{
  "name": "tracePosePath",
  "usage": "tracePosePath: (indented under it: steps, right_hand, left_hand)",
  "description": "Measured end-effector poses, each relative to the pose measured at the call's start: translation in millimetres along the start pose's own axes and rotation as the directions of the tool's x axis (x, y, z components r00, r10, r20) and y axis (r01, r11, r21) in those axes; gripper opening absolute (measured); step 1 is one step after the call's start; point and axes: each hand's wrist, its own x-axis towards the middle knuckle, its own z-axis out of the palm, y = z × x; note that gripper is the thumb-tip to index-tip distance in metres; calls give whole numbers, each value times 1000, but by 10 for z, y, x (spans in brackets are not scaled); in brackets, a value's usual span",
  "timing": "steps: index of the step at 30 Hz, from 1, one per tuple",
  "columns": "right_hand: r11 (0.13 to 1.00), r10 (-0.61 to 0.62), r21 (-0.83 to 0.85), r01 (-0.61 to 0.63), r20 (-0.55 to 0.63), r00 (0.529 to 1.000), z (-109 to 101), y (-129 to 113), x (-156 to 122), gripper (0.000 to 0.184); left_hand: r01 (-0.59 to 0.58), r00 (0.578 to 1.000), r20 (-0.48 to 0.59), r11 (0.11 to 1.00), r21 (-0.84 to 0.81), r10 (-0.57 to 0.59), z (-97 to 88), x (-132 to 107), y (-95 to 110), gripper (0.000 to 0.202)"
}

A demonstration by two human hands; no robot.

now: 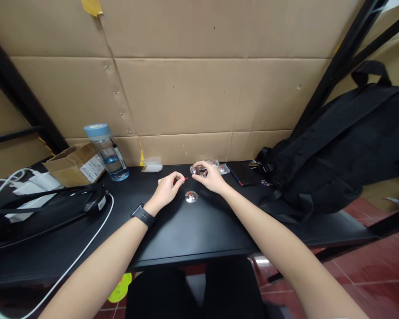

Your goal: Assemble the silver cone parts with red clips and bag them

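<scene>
My left hand (168,189), with a dark watch on its wrist, is closed in a pinch on a thin red piece (185,179). Most of that piece is hidden by the fingers. My right hand (211,177) curls its thumb and fingers around a small clear round piece (193,170), too small to name further. Between the hands and slightly nearer to me, a shiny silver disc (191,199) with a red part at its middle lies on the black table (199,235). Just behind my right hand are small clear packets (224,169), partly covered by it.
A water bottle (109,155) with a blue lid and an open cardboard box (75,165) stand at left, beside a black bag (46,212) and white cable (96,237). A dark flat case (242,174) and black backpack (332,150) are at right. Cardboard (186,97) lines the back.
</scene>
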Motion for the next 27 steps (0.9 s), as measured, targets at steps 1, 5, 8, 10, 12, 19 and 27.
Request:
tracePosePath:
  steps: [1,5,8,10,12,19,27]
  right_hand:
    - [1000,-2,30,1,1,1000,19,-50,-8,32]
    - [993,13,116,-12,-8,1000,64,-200,-36,31]
    - [989,19,146,-17,-14,1000,81,-262,-55,32]
    - [990,5,140,-3,-12,1000,93,-305,-70,33]
    - [992,-18,126,19,-9,1000,108,-355,-86,32]
    - [985,-72,161,70,8,997,152,-435,-110,36]
    - [978,-74,196,70,11,997,171,-445,-119,37]
  left_hand:
    - [-9,1000,-11,996,-92,8,5,2,12,19]
    - [-37,999,-42,961,-275,26,38,10,-8,23]
    - [-24,999,-51,972,-236,12,35,12,-25,24]
    - [-23,997,-75,981,-194,8,18,13,-16,25]
    - [-28,995,-100,987,-161,12,1,14,-1,25]
    - [-109,988,-114,991,-80,100,12,5,59,18]
    - [-161,976,-167,982,-103,143,24,-7,86,14]
